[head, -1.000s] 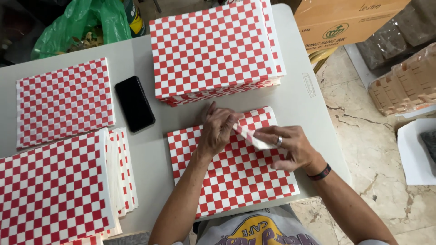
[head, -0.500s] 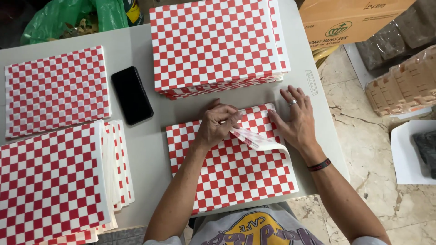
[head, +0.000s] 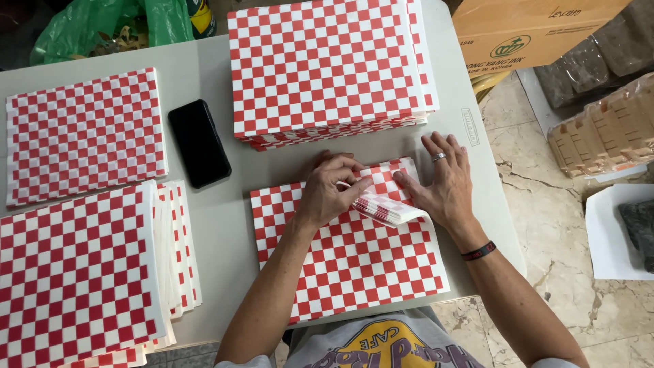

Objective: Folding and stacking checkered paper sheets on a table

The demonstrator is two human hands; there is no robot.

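Here, left hand [head: 330,191] grip pinched on folded corner [head: 385,206] of red-checked paper sheet [head: 354,262], right hand [head: 443,180] open, flat beside it, grey worktop [head: 218,225].

Red-and-white checkered paper sheets [head: 354,266], black phone [head: 199,143], green bag [head: 102,27].

Small packing workroom or shop backroom: stacks of red-and-white checkered paper sheets [head: 327,68] on a grey desk [head: 211,75], brown cardboard cartons [head: 531,34] (wrapped brown trays [head: 599,129] too) on a marble floor [head: 538,204].
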